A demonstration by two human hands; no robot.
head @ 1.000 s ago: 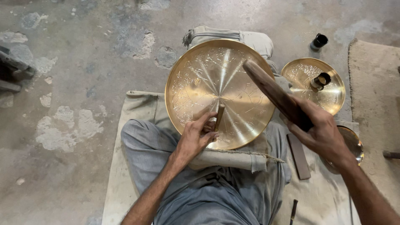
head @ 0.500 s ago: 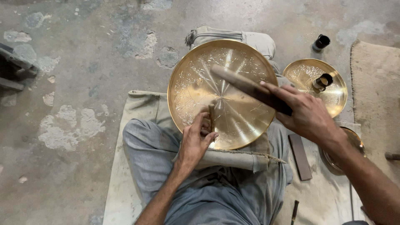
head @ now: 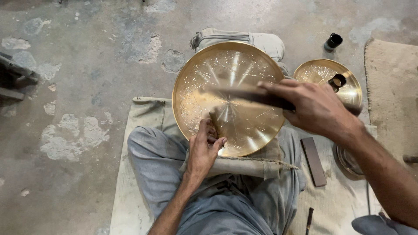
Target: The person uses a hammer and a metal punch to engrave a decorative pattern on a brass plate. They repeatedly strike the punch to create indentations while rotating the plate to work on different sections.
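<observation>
The left hand (head: 204,150) sits nearest the body, fingers closed round a short punch (head: 214,123) whose tip stands on the brass plate (head: 228,98), just below the plate's centre. The plate leans on the person's lap, over a folded cloth (head: 244,166).

Above and to the right of that grip, the right hand (head: 315,109) is clenched on a dark wooden striker (head: 244,93), blurred, lying across the plate just over the punch. To do this well, the punch should probably stay steady and upright, and the striker should land squarely on its head, clear of the left fingers; a slip would likely mar the chased pattern.

Right of the striking hand, lower, a flat dark bar (head: 314,161) lies on the mat. Beyond the same hand sits a smaller brass bowl (head: 320,74) with a small dark pot (head: 337,81) in it. Farther off, a black cylindrical bottle (head: 333,42) stands on the concrete; no label can be made out.
</observation>
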